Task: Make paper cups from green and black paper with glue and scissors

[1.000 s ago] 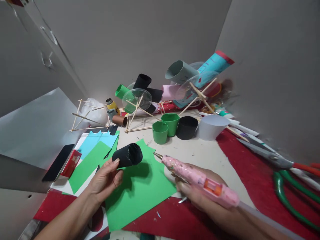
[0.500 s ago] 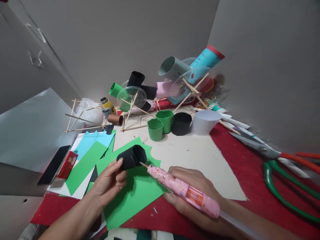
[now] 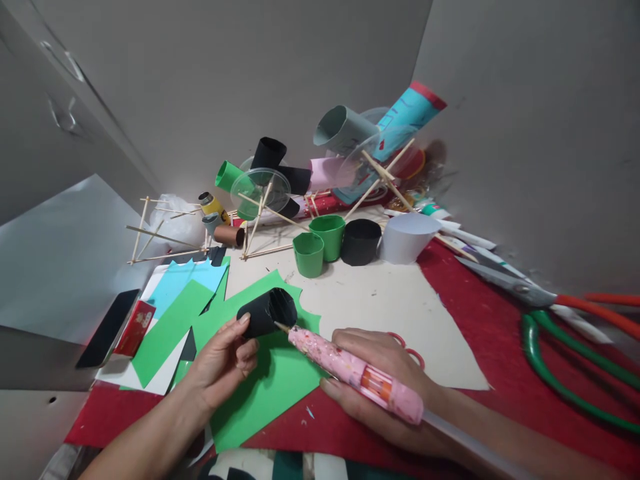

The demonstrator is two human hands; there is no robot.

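Pinched in my left hand (image 3: 227, 360) is a small black paper cup (image 3: 257, 315), tilted with its open end to the right. My right hand (image 3: 383, 373) is wrapped round a pink hot glue gun (image 3: 340, 363), a translucent glue stick sticking out of its back end. The gun's metal tip meets the cup's near rim; whether glue is coming out I cannot tell. Below both hands lies a green paper sheet (image 3: 260, 400) with a scalloped edge. Red scissor handles (image 3: 415, 357) show partly from behind my right hand.
Green (image 3: 309, 255), black (image 3: 361, 241) and white paper cups (image 3: 407, 239) stand behind my hands. Farther back are two stick-framed wheels with plastic discs (image 3: 261, 190) and paper tubes. Large scissors (image 3: 525, 290) lie right; a red box (image 3: 135, 329) and phone (image 3: 105, 330) left.
The glue gun's tip has shifted slightly left along the black cup's rim. The red scissor handles now show beside my right hand. My left hand keeps its hold on the cup.
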